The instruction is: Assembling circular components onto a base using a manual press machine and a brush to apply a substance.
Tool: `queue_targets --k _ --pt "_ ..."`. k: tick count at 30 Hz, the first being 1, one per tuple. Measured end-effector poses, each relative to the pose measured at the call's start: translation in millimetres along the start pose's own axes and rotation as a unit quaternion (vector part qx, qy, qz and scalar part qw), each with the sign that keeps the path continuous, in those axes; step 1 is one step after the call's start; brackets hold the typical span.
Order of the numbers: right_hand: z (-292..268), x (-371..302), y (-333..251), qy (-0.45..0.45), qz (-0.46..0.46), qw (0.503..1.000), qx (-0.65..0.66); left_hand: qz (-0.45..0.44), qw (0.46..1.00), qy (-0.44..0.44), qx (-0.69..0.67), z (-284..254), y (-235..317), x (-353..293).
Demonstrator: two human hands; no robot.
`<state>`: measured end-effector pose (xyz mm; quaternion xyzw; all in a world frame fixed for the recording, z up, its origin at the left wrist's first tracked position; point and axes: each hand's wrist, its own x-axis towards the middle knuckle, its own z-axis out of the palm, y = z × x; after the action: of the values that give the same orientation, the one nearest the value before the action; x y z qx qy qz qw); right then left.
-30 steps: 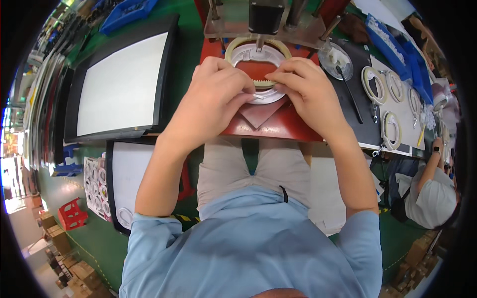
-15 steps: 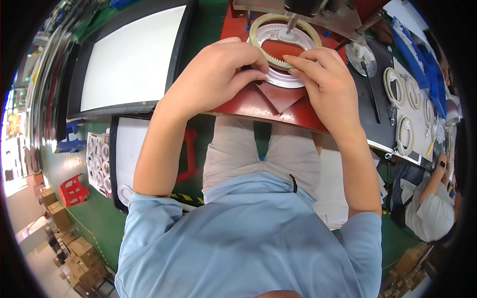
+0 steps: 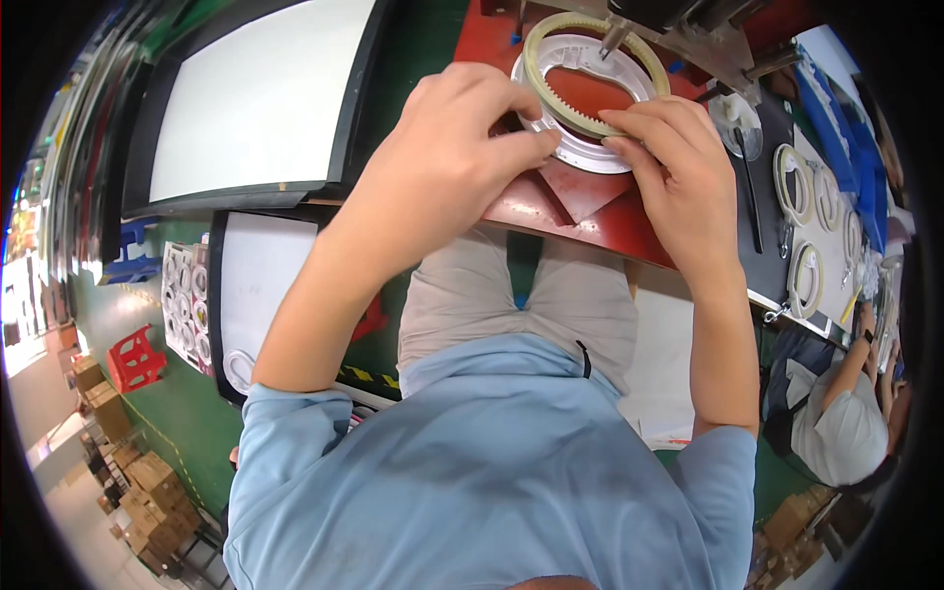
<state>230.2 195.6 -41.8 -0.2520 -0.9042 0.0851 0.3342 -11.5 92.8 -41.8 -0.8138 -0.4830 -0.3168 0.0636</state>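
Note:
A pale cream ring gear with teeth along its inner edge lies tilted over a larger white ring. Both sit on a red plate beneath the metal tip of a machine. My left hand pinches the near left rim of the white ring between curled fingers and thumb. On the near right side, my right hand has its thumb and fingertips closed on the ring gear's edge. Fingers partly cover both rims.
To the left stands a black-framed white panel. At the right, several finished-looking rings lie beside a clear bowl and a black stick. Blue bins stand beyond. A co-worker sits at the lower right.
The view has shifted a little, so the plate, rings and machine tip appear farther right. Both hands keep their hold on the rings, with the gear still tilted over the white ring.

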Motion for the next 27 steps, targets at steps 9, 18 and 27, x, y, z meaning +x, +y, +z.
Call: queue_targets --k 9,18,27 --pt "-3 0 -10 0.001 -0.029 0.999 -0.035 -0.077 0.993 0.04 -0.077 9 14 -7" --pt "4 -6 -31 0.031 -0.023 0.998 -0.058 -0.109 0.992 0.056 -0.039 22 18 -28" --pt "16 -7 -41 0.05 -0.009 0.997 -0.061 -0.167 0.968 0.143 -0.12 24 23 -19"
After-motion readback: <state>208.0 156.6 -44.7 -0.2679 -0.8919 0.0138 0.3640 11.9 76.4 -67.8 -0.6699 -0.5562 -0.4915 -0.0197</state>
